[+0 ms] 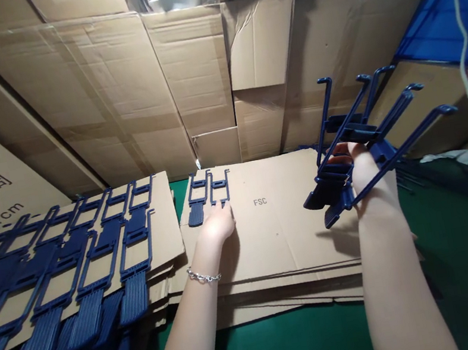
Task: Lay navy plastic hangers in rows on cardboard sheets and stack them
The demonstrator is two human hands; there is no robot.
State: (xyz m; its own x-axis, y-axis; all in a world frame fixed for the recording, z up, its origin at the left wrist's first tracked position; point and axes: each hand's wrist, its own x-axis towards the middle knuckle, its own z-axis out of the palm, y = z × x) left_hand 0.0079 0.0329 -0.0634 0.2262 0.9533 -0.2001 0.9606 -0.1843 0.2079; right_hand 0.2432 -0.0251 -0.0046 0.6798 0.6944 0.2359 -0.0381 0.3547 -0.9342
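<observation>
My left hand (pixel 219 224) has its fingers closed over the lower end of a dark blue plastic frame (pixel 219 185) lying on a cardboard sheet (pixel 298 230); the hand covers that end. Just left of it lies a similar frame (pixel 198 196) with a ribbed paddle-like foot. Raised above the sheet's right side, my right hand (pixel 352 163) grips several more blue plastic frames (pixel 389 129), their hooked ends pointing up and away. Part of the right hand's fingers is hidden behind the frames.
At left, several blue frames (pixel 132 250) lie in rows on another cardboard stack (pixel 167 235), feet overhanging its front edge. Cardboard boxes (pixel 192 67) wall off the back. A green surface (pixel 291 346) lies underneath. A white cable (pixel 465 62) hangs at right near a blue bin (pixel 449 10).
</observation>
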